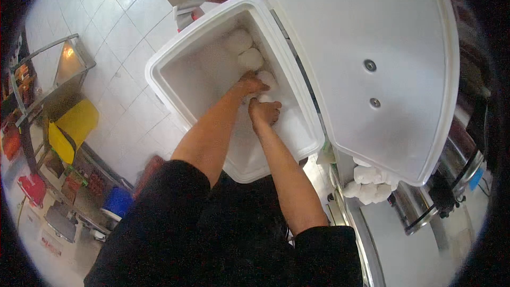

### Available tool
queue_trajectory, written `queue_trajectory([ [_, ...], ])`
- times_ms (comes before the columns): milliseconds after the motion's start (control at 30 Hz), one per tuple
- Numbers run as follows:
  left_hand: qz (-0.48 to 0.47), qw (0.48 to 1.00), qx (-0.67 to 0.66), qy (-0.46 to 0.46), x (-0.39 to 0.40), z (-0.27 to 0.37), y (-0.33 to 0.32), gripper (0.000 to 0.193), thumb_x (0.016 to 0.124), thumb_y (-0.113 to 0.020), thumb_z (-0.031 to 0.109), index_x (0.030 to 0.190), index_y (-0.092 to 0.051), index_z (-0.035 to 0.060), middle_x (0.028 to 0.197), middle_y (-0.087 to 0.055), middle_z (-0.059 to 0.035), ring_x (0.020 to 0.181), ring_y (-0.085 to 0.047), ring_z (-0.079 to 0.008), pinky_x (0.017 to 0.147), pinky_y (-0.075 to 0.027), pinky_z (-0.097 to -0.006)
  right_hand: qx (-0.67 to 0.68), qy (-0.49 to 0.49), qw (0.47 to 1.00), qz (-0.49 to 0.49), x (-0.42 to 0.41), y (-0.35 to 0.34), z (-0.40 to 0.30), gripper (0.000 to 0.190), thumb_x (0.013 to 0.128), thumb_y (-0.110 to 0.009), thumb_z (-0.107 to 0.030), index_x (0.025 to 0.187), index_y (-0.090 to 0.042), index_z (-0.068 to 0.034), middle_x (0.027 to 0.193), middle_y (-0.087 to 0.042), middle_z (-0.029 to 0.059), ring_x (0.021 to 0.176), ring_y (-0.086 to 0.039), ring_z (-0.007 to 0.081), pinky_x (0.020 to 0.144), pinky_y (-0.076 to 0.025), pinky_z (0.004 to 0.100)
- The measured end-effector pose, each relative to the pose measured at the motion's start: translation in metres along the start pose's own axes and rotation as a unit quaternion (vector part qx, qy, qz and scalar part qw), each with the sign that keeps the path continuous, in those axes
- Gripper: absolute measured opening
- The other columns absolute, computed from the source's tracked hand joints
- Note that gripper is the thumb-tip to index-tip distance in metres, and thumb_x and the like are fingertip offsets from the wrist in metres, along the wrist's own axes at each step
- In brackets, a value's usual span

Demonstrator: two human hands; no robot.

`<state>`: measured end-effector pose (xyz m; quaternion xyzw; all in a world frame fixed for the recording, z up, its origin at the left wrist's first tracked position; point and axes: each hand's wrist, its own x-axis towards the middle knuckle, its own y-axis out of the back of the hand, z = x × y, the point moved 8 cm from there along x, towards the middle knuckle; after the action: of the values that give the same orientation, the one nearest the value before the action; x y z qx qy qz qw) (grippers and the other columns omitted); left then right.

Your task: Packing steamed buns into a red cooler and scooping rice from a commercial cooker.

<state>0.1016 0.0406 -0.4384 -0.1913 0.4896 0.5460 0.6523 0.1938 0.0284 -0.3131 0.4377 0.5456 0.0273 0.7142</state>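
Note:
Both my hands reach down into a deep white plastic tub (pixel 175 42), where several round whitish pieces (pixel 251 59) lie in a row along the right inner wall. My left hand (pixel 254 83) is beside one of these pieces, its palm side hidden. Just below it, my right hand (pixel 266 111) has its fingers curled near another whitish piece (pixel 265 98). Whether either hand grips a piece cannot be made out. A large white lid (pixel 350 28) with two round metal fittings (pixel 369 65) stands at the tub's right side.
White lumpy pieces (pixel 368 185) sit on a surface below the lid. Metal cylinders (pixel 414 207) stand at the lower right. On the left are a yellow object (pixel 75 127), a blue container (pixel 118 202) and a metal-framed rack (pixel 51 71). White floor tiles (pixel 119 48) show beyond the tub.

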Motion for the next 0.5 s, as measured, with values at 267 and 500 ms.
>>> queue_trajectory([
  [267,0.089,0.979,-0.16,0.092,-0.011,-0.013,0.005,0.08,0.069,-0.07,0.043,0.128,-0.04,-0.002,0.136,-0.036,-0.0196,0.129,-0.03,-0.0297,0.107,-0.026,-0.0347,-0.113,0.03,0.992,0.045,0.038,-0.015,-0.004,0.072,0.068,-0.068,-0.045,0.11,-0.034,0.002,0.111,-0.045,0.0234,0.105,-0.046,0.0333,0.091,-0.036,0.0436],
  [500,0.176,0.977,-0.093,0.076,-0.028,-0.027,0.011,0.067,0.077,-0.063,0.04,0.119,-0.045,-0.0086,0.131,-0.041,-0.0214,0.114,-0.048,-0.0317,0.094,-0.042,-0.035,-0.144,0.185,0.962,0.139,0.054,-0.019,-0.007,0.07,0.079,-0.058,-0.036,0.125,-0.033,0.012,0.124,-0.039,0.0274,0.114,-0.039,0.0423,0.101,-0.026,0.0483],
])
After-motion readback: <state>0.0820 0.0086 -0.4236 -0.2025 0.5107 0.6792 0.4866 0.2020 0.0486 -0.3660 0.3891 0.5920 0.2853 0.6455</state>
